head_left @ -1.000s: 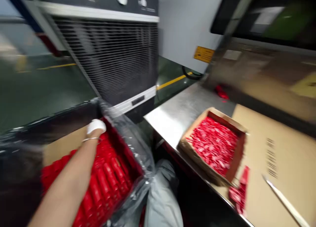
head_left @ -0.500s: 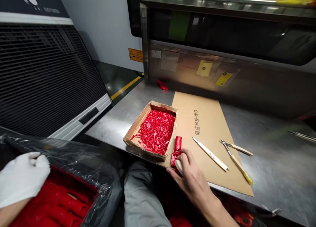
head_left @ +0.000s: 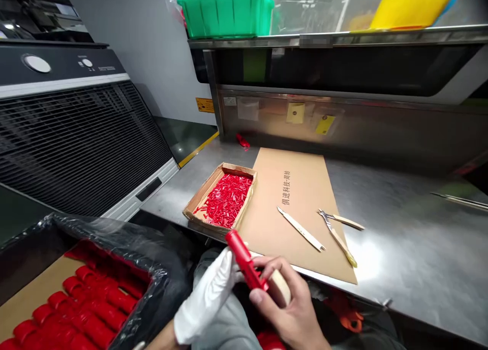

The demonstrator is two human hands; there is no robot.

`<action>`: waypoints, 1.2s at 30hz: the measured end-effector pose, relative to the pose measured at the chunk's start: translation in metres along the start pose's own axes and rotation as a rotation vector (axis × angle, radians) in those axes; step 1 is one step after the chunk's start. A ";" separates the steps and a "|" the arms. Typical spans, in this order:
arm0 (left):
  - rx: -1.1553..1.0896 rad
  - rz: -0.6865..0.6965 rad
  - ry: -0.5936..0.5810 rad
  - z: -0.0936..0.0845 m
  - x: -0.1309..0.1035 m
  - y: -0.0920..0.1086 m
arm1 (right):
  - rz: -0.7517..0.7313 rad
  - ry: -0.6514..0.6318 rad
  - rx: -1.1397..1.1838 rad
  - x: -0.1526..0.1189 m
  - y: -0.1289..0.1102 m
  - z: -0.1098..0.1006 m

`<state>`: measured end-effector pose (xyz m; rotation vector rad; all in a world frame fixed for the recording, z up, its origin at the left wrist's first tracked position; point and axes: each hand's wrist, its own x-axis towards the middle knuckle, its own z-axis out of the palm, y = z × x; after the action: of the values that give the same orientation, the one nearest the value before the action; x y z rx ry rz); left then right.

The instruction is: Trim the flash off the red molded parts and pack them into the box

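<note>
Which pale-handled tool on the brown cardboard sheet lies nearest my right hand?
The straight, slim, pale knife-like tool, nearer your bare right hand than the splayed metal pliers with two pale handles.

The metal bench (head_left: pixel 400 218) carries a cardboard sheet (head_left: pixel 308 205) and box (head_left: pixel 238 170).

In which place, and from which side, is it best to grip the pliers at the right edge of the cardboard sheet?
Likely around both handles of the pliers, coming from the near right: the handles spread apart toward that side, while the metal tips point to the far left.
</note>
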<state>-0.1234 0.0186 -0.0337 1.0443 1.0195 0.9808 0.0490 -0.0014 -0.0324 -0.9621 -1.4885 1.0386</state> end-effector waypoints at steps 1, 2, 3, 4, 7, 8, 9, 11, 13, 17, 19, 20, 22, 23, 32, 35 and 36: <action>-0.055 0.021 0.007 0.012 0.007 -0.004 | -0.024 -0.014 0.011 -0.004 -0.001 -0.001; -0.091 0.058 0.040 0.023 0.014 -0.007 | -0.057 -0.012 -0.077 -0.007 0.000 -0.004; -0.128 0.089 0.074 0.032 0.019 -0.011 | -0.083 0.004 -0.219 -0.008 0.003 -0.009; -0.170 0.124 0.119 0.038 0.024 -0.013 | -0.093 0.035 -0.382 -0.008 0.007 -0.016; -0.244 0.154 0.165 0.048 0.029 -0.018 | -0.047 0.135 -0.761 0.002 0.028 -0.039; -0.219 0.142 0.159 0.049 0.029 -0.018 | -0.029 0.148 -0.825 0.006 0.035 -0.046; -0.172 0.127 0.149 0.050 0.027 -0.017 | -0.023 0.144 -0.874 0.011 0.042 -0.052; -0.078 0.112 0.141 0.052 0.021 -0.014 | -0.039 0.091 -0.970 0.021 0.051 -0.061; -0.024 0.139 0.135 0.055 0.013 -0.011 | -0.059 0.038 -1.042 0.030 0.057 -0.069; 0.099 0.283 0.098 0.057 -0.001 -0.009 | 0.012 0.055 -1.184 0.048 0.065 -0.096; 0.183 0.328 0.080 0.055 -0.006 -0.010 | 0.052 0.026 -1.250 0.058 0.071 -0.109; 0.220 0.336 0.073 0.055 -0.009 -0.009 | 0.062 -0.005 -1.278 0.063 0.073 -0.114; 0.274 0.339 0.065 0.054 -0.013 -0.009 | 0.065 -0.070 -1.326 0.071 0.078 -0.120; 0.290 0.334 0.065 0.053 -0.015 -0.008 | 0.062 -0.094 -1.345 0.073 0.078 -0.122; 0.289 0.376 0.164 0.049 -0.023 -0.007 | -0.047 -0.131 -1.166 0.054 0.014 -0.123; 0.320 0.425 0.135 0.045 -0.023 -0.009 | -0.172 -0.210 -0.878 0.028 -0.030 -0.114; 0.326 0.440 0.122 0.044 -0.023 -0.011 | -0.219 -0.229 -0.775 0.020 -0.041 -0.110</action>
<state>-0.0849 -0.0142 -0.0318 1.5373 1.0967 1.2718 0.1529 0.0183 0.0229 -1.1866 -2.2027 0.4028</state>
